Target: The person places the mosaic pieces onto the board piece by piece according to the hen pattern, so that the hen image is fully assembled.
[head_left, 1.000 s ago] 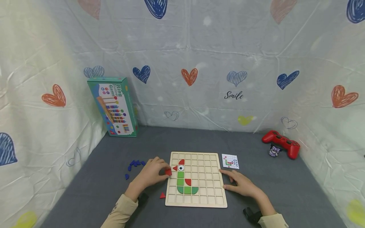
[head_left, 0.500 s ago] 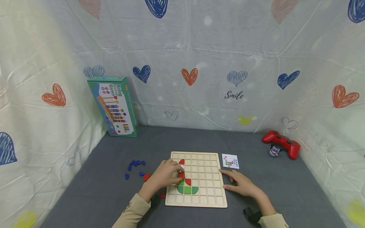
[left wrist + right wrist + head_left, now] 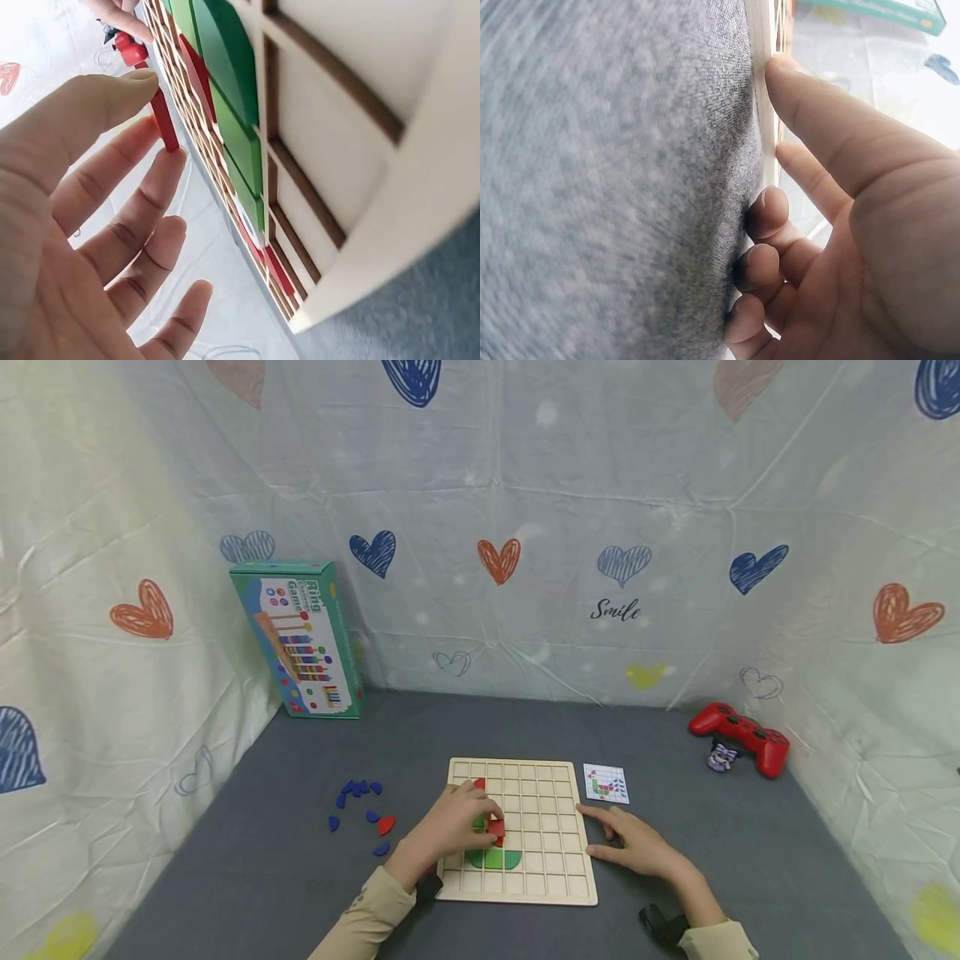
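My left hand [image 3: 453, 822] pinches a red square tile [image 3: 165, 124] between thumb and fingertips, over the left part of the wooden grid board [image 3: 540, 828]. In the left wrist view the tile stands close above the board, its other fingers spread. Beneath and beside the hand, green tiles [image 3: 493, 859] sit in the grid, with a red piece [image 3: 480, 783] near the top; the hand hides part of this row. My right hand [image 3: 637, 845] rests at the board's right side, thumb and index fingertips touching its edge, the other fingers bent on the cloth in the right wrist view.
Left of the board lie several blue pieces [image 3: 357, 788] and a red quarter-round piece [image 3: 386, 825]. A printed pattern card [image 3: 606, 783] is by the upper right corner. Farther back are a red game controller [image 3: 738, 737] and a tall green box [image 3: 311, 647].
My left hand has carried the red tile rightward from the board's left edge to over the grid. Loose pieces it covered now show on the cloth. The right hand has stayed put.
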`<state>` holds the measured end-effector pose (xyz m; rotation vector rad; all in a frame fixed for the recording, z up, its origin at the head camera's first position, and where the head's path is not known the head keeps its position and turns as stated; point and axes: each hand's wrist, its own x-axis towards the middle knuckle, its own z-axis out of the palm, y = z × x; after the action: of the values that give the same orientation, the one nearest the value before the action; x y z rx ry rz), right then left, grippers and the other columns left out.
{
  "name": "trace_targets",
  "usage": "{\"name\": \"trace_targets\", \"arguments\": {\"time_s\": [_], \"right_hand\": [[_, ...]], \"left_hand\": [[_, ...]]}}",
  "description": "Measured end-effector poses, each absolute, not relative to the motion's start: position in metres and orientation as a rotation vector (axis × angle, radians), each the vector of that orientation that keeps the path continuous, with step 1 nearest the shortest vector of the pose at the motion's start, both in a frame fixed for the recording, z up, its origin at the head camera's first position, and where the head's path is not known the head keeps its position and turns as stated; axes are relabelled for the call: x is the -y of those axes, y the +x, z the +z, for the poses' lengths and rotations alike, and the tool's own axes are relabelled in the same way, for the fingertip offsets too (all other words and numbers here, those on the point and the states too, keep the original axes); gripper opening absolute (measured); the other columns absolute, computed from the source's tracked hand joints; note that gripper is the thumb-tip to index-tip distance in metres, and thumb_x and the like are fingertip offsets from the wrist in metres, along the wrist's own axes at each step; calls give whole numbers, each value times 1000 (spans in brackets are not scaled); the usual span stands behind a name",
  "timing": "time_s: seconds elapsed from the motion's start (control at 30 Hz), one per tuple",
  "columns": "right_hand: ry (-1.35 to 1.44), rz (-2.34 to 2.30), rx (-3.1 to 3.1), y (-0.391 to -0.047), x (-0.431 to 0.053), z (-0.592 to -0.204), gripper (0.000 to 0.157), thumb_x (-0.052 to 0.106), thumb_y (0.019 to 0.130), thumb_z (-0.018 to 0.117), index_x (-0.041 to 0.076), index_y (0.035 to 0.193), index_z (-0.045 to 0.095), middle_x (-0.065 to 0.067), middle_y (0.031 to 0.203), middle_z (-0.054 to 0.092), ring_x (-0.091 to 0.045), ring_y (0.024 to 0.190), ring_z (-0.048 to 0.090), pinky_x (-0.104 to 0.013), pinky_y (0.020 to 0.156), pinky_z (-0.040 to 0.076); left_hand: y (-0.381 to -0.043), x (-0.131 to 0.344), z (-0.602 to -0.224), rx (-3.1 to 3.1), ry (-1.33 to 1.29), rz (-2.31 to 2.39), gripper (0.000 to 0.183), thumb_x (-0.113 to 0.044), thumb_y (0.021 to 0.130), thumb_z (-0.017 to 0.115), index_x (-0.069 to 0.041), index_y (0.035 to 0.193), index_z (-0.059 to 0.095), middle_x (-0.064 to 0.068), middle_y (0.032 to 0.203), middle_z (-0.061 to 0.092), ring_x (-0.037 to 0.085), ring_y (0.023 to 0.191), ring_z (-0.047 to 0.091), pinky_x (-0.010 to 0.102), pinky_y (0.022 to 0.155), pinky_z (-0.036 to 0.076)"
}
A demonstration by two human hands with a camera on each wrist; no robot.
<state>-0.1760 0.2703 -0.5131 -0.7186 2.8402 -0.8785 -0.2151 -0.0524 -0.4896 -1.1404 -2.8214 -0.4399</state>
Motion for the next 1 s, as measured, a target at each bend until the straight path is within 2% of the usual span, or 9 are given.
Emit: {"name": "trace_targets", "arguments": {"time_s": [0.4,0.73,1.0], "right_hand": [[-746,-879,-2853,-176,-270,-513,60,40,83,65,14,135,48,4,76,40,3,64,25,-20,57,26],[-762,-880,-2860,-175,-269,-511,60,40,83,66,13,134,49,4,76,40,5,64,23,-20,57,26],[-763,-880,-2863,-175,-269,-511,59,39,83,66,14,134,49,5,76,40,5,64,23,-19,57,27]], "left_hand": [[-213,36,-491,2832,-1183,-383,15,-34,78,72,-30,93,71,-14,84,61,5,82,45,32,77,38],[-212,28,-490,2837,-1232,-360,20,-34,79,72,-28,98,71,-12,87,61,6,83,44,35,83,39],[-212,25,-491,2858,-1234,-340,20,-36,79,72,-29,98,72,-13,85,60,7,86,46,32,80,39]]}}
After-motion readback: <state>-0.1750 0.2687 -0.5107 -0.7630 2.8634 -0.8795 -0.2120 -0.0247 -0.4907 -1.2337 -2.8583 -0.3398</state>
